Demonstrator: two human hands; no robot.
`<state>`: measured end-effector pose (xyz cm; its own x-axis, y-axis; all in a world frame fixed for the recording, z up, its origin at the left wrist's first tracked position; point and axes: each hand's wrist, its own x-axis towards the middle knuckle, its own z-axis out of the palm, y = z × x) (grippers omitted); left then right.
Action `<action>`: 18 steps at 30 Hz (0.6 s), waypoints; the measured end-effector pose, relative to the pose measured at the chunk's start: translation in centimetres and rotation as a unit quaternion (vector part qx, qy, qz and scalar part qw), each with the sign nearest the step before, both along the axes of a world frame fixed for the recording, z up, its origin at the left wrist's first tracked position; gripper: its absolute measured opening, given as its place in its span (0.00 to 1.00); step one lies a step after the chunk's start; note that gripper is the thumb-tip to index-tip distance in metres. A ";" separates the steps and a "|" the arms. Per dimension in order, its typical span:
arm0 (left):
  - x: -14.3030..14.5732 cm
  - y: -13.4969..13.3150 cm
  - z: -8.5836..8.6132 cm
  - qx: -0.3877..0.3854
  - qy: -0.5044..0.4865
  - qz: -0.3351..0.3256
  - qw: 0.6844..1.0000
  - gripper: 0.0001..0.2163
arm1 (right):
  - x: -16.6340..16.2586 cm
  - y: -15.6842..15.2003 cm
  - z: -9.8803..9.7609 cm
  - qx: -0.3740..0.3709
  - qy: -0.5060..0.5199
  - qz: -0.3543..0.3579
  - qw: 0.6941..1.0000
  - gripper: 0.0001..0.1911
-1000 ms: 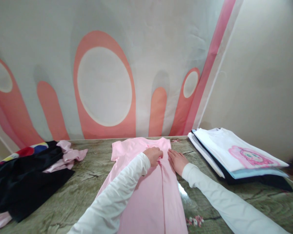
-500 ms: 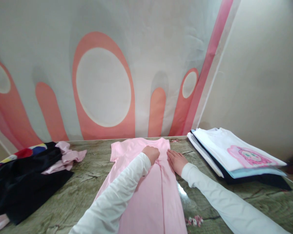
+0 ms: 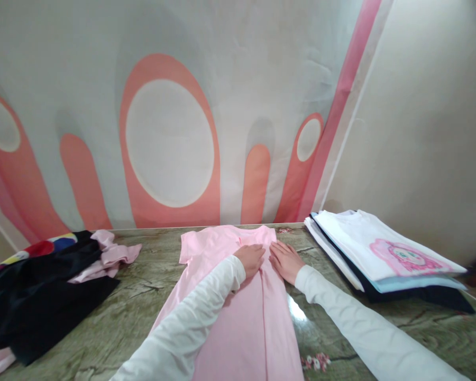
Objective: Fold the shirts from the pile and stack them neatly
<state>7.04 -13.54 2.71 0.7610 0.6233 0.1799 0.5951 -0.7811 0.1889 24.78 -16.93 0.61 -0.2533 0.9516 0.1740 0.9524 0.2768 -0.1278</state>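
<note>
A pink short-sleeved dress (image 3: 238,323) lies lengthwise before me, its neckline toward the wall. One short sleeve sticks out at the left, while the right side is folded inward, leaving a long edge down the middle. My left hand (image 3: 250,259) rests on the upper chest of the dress, fingers stretched out flat toward the right. Just beside it, my right hand (image 3: 286,262) lies flat with its fingers on the right edge of the dress, near the shoulder. Neither hand grips anything.
The wood-patterned table (image 3: 143,312) reaches back to a wall with pink shapes. At the right is a stack of folded shirts, topped by a white printed T-shirt (image 3: 381,243). On the left lies a loose heap of black clothes (image 3: 43,296) with a pink garment (image 3: 111,256).
My left hand has gone from closed fingers on the dress to lying flat, slightly lower and to the right. My right hand has stayed nearly in place, its fingers shifting slightly.
</note>
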 end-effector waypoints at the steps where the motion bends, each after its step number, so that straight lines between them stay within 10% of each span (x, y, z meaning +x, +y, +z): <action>1: -0.1 0.0 -0.4 0.008 0.009 -0.004 1.000 0.17 | 0.1 0.2 0.0 -0.006 -0.002 0.000 1.000 0.25; 18: -1.5 2.8 -1.1 0.064 -0.049 0.067 0.995 0.14 | 0.9 5.5 -0.8 0.002 0.027 0.020 0.999 0.24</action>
